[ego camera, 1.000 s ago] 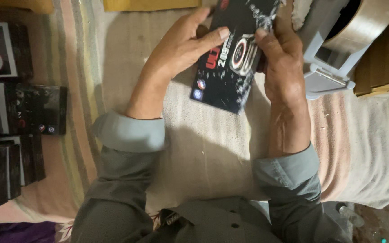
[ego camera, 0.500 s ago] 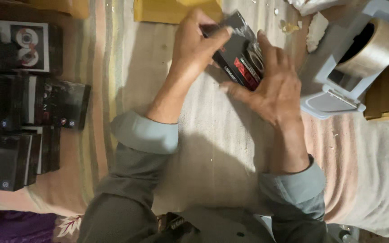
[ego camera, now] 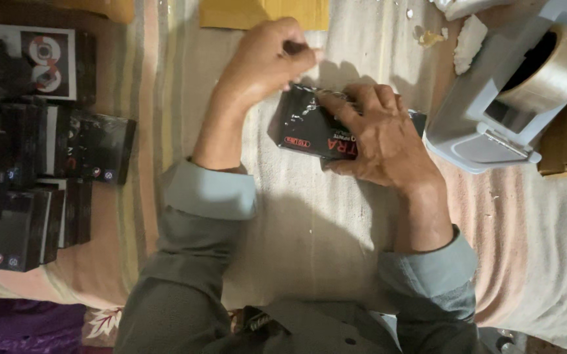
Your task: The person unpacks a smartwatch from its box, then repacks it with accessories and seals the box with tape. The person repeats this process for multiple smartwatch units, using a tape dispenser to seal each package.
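Note:
A small black box (ego camera: 306, 124) wrapped in clear film lies on the striped cloth (ego camera: 296, 223) in the middle. My right hand (ego camera: 378, 134) rests flat on its right half, fingers curled over the top edge, pressing it down. My left hand (ego camera: 267, 56) is closed into a fist just above the box's upper left corner, pinching something thin that I cannot make out. Both arms wear grey sleeves with light blue cuffs.
Stacks of similar black boxes (ego camera: 28, 157) line the left edge. A grey tape dispenser (ego camera: 493, 111) with a roll of clear tape (ego camera: 555, 69) stands at the upper right. A yellow envelope (ego camera: 264, 13) lies at the top, with white scraps (ego camera: 467, 39) nearby.
The box was held up and turned between both hands; now it lies flat on the cloth under my right hand, and my left hand has come off it into a fist.

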